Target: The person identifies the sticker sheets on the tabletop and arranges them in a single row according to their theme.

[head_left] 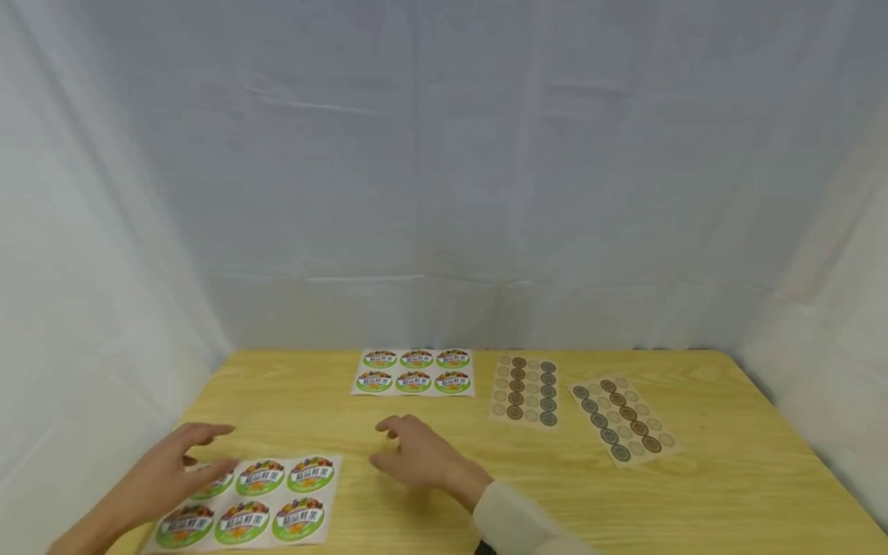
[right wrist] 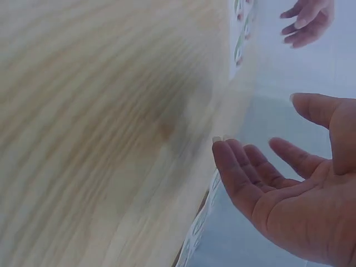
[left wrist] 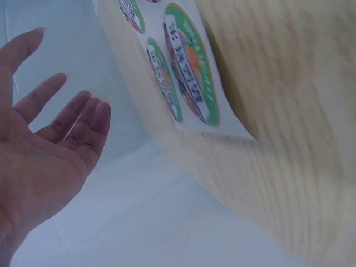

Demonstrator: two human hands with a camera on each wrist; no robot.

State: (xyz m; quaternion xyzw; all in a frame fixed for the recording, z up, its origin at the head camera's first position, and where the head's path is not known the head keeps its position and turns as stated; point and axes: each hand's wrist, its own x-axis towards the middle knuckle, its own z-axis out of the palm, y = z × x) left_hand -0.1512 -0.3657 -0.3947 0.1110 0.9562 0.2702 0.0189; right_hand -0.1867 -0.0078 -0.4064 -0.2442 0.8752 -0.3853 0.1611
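A white sheet of round green fruit-label stickers (head_left: 264, 505) lies at the table's front left, one edge curling slightly up in the left wrist view. My left hand (head_left: 163, 470) hovers over the sheet's left part, fingers relaxed and spread, hiding some of its stickers. Right of that sheet, above bare wood, my right hand (head_left: 419, 455) hangs with loosely bent fingers and holds nothing. Both palms show empty in the wrist views, the left hand (left wrist: 50, 128) and the right hand (right wrist: 295, 189) alike. A second sheet of the same fruit stickers (head_left: 415, 372) lies flat at the back middle.
Two beige sheets of small round brown and grey stickers, one upright (head_left: 525, 391) and one slanted (head_left: 624, 418), lie at the right of the wooden table (head_left: 728, 478). White sheeting (head_left: 486, 193) hangs behind the table and along both sides.
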